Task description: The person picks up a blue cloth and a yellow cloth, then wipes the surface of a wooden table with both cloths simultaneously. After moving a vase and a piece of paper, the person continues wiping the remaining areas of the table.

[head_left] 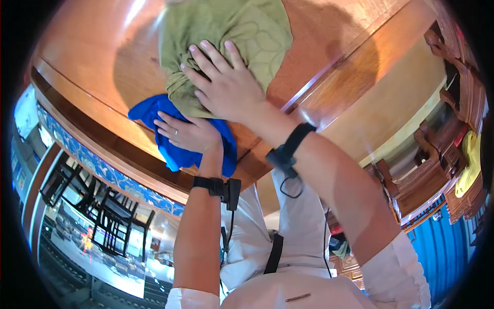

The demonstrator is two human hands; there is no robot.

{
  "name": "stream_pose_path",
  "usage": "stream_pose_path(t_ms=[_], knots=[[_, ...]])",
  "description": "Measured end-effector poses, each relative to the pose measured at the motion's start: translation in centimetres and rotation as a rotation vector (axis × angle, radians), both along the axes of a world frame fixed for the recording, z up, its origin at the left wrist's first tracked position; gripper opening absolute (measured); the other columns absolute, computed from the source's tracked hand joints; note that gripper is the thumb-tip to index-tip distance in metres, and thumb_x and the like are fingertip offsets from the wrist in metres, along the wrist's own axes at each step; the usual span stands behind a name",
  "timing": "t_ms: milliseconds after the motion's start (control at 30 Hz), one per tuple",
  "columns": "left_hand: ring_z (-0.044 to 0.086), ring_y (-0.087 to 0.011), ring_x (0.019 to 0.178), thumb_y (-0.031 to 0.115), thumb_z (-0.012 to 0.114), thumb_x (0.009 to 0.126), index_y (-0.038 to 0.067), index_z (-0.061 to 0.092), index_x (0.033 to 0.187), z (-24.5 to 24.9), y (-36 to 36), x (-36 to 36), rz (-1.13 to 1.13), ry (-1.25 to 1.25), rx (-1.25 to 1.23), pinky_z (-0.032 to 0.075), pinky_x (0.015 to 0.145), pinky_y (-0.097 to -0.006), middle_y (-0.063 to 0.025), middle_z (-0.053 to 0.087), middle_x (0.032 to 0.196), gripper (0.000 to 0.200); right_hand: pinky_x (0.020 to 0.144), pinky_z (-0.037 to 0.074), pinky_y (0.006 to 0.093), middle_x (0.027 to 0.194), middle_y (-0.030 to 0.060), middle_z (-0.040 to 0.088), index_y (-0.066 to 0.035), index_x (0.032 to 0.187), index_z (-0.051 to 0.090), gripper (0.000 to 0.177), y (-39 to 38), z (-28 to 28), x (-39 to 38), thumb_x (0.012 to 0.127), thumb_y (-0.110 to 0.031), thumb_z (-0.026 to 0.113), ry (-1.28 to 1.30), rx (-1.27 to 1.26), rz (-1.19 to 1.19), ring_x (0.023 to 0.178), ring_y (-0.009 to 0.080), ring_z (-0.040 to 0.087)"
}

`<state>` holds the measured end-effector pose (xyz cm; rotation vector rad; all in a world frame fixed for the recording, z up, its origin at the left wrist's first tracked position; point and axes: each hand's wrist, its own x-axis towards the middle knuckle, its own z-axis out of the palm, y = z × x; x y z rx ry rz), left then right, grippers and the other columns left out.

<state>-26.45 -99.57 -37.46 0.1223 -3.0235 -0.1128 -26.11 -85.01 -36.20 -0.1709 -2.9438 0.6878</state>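
Note:
My right hand (226,87) lies flat with fingers spread on an olive-green cloth (257,44), pressing it against a polished brown wooden surface (329,31). The cloth is wrinkled under the fingers, and its top runs out of view. Just below, my left hand (188,133), with a ring on one finger, rests on a bunched blue cloth (229,149), its fingers stretched out. Part of the blue cloth lies under the green one. Each wrist wears a black strap with a small device.
A raised wooden edge (103,121) and a blue patterned band (103,157) run along the left. Black chairs (110,221) stand lower left. At right are carved wooden furniture (427,180) and a yellow cloth (468,165).

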Motion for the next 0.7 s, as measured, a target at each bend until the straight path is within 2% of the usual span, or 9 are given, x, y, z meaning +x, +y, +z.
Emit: stream_pose_path(t_ms=[100, 167, 267, 300, 367, 433, 633, 667, 700], knots=[[0.032, -0.0503, 0.145, 0.04, 0.043, 0.104, 0.002, 0.035, 0.155, 0.0, -0.3, 0.1, 0.0, -0.029, -0.01, 0.03, 0.114, -0.0617, -0.0305, 0.032, 0.159, 0.064, 0.118, 0.024, 0.0591, 0.154, 0.0126, 0.048, -0.02, 0.146, 0.054, 0.056, 4.9, -0.5, 1.8, 0.095, -0.041, 0.06, 0.024, 0.088, 0.158, 0.145, 0.0314, 0.039], [0.031, -0.0497, 0.146, 0.042, 0.043, 0.104, 0.002, 0.035, 0.155, -0.2, -0.6, 0.0, -0.029, -0.029, -0.001, 0.029, 0.114, -0.0626, -0.0306, 0.031, 0.159, 0.065, 0.118, 0.025, 0.0572, 0.152, 0.019, 0.049, -0.017, 0.147, 0.053, 0.057, 9.6, -1.4, 3.5, 0.096, -0.043, 0.059, -0.055, -0.114, 0.081, 0.143, 0.037, 0.041], [0.031, -0.0497, 0.146, 0.042, 0.042, 0.103, 0.004, 0.035, 0.156, 0.0, -0.4, 0.3, 0.02, -0.041, 0.006, 0.029, 0.114, -0.0637, -0.0304, 0.032, 0.159, 0.065, 0.115, 0.029, 0.062, 0.15, 0.0245, 0.048, -0.01, 0.139, 0.058, 0.047, 17.6, -0.9, 4.9, 0.097, -0.031, 0.057, -0.091, 0.214, -0.138, 0.141, 0.0453, 0.04], [0.031, -0.0497, 0.146, 0.041, 0.042, 0.103, 0.005, 0.035, 0.156, -0.1, -0.2, 0.1, 0.03, -0.037, 0.001, 0.029, 0.114, -0.064, -0.0302, 0.031, 0.159, 0.064, 0.119, 0.024, 0.0552, 0.151, 0.0265, 0.045, -0.006, 0.145, 0.05, 0.052, 21.4, -1.7, 6.5, 0.101, -0.034, 0.054, 0.178, 0.682, 0.062, 0.145, 0.042, 0.035], [0.032, -0.05, 0.145, 0.04, 0.042, 0.103, 0.004, 0.035, 0.156, -0.3, -0.4, 0.1, 0.023, -0.022, 0.002, 0.03, 0.113, -0.0643, -0.0302, 0.031, 0.159, 0.064, 0.118, 0.025, 0.053, 0.15, 0.0282, 0.045, -0.001, 0.145, 0.048, 0.055, 25.6, 0.3, 6.6, 0.101, -0.032, 0.054, -0.054, 0.164, -0.365, 0.144, 0.0448, 0.034], [0.032, -0.0498, 0.145, 0.039, 0.042, 0.103, 0.005, 0.036, 0.156, -0.4, -0.6, 0.0, 0.006, -0.018, -0.005, 0.031, 0.113, -0.0641, -0.0302, 0.031, 0.159, 0.063, 0.117, 0.028, 0.0516, 0.146, 0.0297, 0.049, 0.003, 0.144, 0.049, 0.055, 29.6, -2.5, 7.8, 0.1, -0.03, 0.056, 0.054, 0.367, -0.502, 0.14, 0.0466, 0.039], [0.034, -0.0518, 0.143, 0.034, 0.046, 0.102, 0.002, 0.038, 0.154, -0.4, -0.6, 0.0, 0.006, 0.006, 0.023, 0.031, 0.113, -0.0636, -0.0314, 0.033, 0.158, 0.061, 0.121, 0.023, 0.0469, 0.151, 0.0295, 0.044, 0.0, 0.149, 0.045, 0.061, 32.1, -2.2, 8.3, 0.099, -0.033, 0.057, 0.023, 0.257, -0.624, 0.144, 0.0432, 0.035], [0.034, -0.0521, 0.143, 0.034, 0.046, 0.102, 0.002, 0.038, 0.154, -0.3, -0.7, 0.0, -0.004, -0.002, 0.026, 0.03, 0.114, -0.0632, -0.0316, 0.033, 0.158, 0.061, 0.122, 0.022, 0.047, 0.154, 0.0274, 0.042, -0.001, 0.151, 0.043, 0.071, 31.5, -2.1, 8.7, 0.095, -0.039, 0.064, -0.024, 0.147, -0.615, 0.148, 0.0409, 0.032], [0.034, -0.0525, 0.143, 0.033, 0.045, 0.103, 0.002, 0.038, 0.154, -0.1, -0.7, 0.0, -0.016, -0.006, 0.032, 0.03, 0.114, -0.0628, -0.0319, 0.033, 0.158, 0.06, 0.119, 0.023, 0.0555, 0.151, 0.0257, 0.047, -0.015, 0.149, 0.05, 0.06, 30.9, -2.7, 7.9, 0.098, -0.046, 0.058, 0.162, 0.218, -0.593, 0.144, 0.0416, 0.039]])
